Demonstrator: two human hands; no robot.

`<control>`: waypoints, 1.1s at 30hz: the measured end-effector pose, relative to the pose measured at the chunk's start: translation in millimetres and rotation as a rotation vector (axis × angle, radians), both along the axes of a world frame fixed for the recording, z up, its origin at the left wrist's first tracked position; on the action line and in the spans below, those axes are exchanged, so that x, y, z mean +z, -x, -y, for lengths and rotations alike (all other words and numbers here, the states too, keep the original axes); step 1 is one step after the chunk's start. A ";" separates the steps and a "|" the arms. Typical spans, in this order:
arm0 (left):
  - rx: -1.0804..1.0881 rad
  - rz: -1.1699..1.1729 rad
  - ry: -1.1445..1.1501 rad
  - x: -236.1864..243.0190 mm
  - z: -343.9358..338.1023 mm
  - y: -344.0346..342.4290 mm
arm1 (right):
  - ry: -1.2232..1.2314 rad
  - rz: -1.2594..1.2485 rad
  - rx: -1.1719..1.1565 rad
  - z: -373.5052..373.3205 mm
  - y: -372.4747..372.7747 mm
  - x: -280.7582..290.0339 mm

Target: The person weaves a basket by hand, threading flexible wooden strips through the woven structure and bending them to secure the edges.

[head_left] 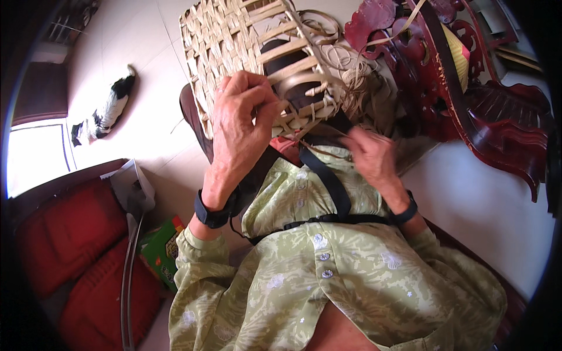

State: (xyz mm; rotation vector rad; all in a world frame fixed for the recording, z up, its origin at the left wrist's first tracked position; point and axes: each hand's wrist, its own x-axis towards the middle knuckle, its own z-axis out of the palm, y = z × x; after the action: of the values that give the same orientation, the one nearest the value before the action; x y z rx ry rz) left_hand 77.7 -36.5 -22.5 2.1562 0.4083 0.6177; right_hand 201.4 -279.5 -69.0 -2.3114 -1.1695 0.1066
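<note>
A woven basketwork panel (225, 50) of pale flat strips leans across my lap, tightly plaited on its left and open-slatted on its right. My left hand (240, 126) is closed in a pinch at the panel's near edge, beside a curved loop of strip (301, 79). What lies between those fingertips is partly hidden. To the right, my right hand (374, 158) is curled and smeared by motion, apart from the panel. A thin strand (321, 150) runs from the near edge toward its fingers.
Loose strips and tangled strands (357, 79) lie behind the panel. A carved dark-red wooden chair (456, 88) stands at right. Red cushions (70, 234), a green box (159, 248) and a grey metal rod (130, 281) are at left. A black-and-white cat (108, 111) lies on the tiled floor.
</note>
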 end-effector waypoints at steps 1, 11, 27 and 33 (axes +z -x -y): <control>0.004 0.016 -0.017 -0.2 -0.6 0.0 | 0.109 -0.021 -0.137 28.4 -12.8 -11.4; 0.027 0.020 -0.018 -2.7 -0.1 -2.5 | 0.407 -0.070 -0.273 86.2 -72.8 -43.2; 0.018 0.027 -0.002 -1.5 2.9 -0.9 | 0.545 0.047 -0.359 56.1 -48.3 -44.2; 0.025 0.093 -0.028 -5.7 3.5 -6.8 | 1.127 -0.144 -0.525 193.2 -117.8 -126.0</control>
State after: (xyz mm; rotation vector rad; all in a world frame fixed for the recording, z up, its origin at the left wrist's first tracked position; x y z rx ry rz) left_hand 84.5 -40.0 -28.2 2.1421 0.3794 0.7385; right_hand 319.1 -472.7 -195.0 -3.3935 -0.3672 0.9089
